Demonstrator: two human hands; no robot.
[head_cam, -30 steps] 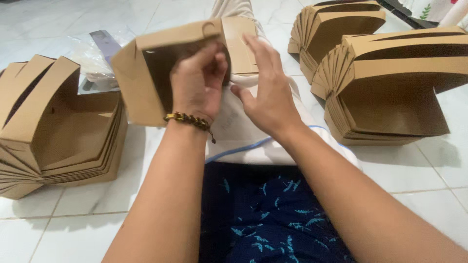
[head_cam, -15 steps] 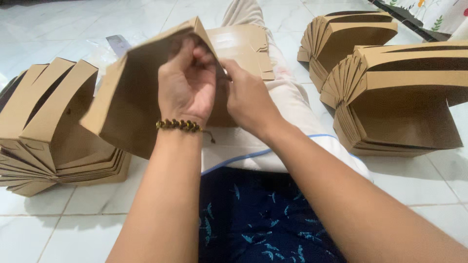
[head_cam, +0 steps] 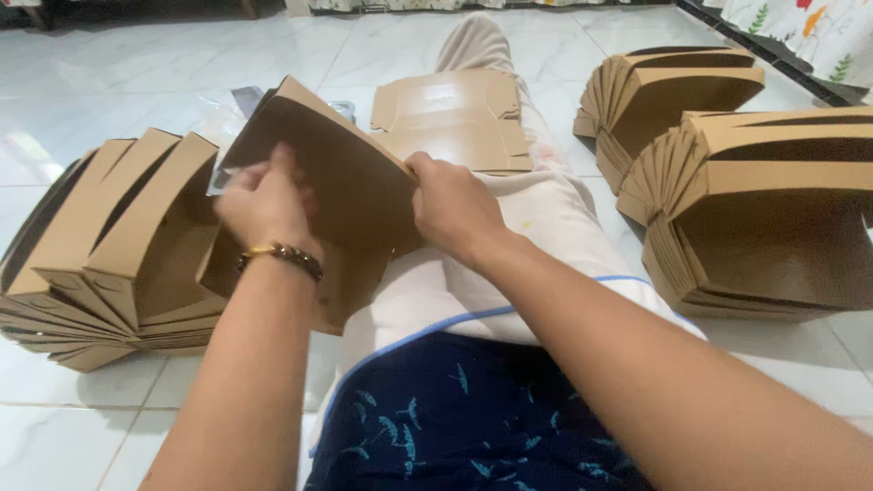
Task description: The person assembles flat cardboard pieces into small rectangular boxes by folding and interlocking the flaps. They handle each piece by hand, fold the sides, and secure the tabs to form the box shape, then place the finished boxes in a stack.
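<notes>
A folded brown cardboard box is held between both hands above my left thigh. My left hand, with a beaded bracelet at the wrist, grips its left side close to the nested stack of folded boxes on the floor at my left. My right hand pinches the box's right edge. A flat unfolded box blank lies on my outstretched leg beyond the hands.
Two more nested stacks of folded brown boxes stand on the white tiled floor at the right, one near and one farther back. A clear plastic wrapper lies behind the held box.
The held box has swung down and leftward toward the left stack. My left hand moved from the box's middle to its left side. The flat blank on my leg is now uncovered.
</notes>
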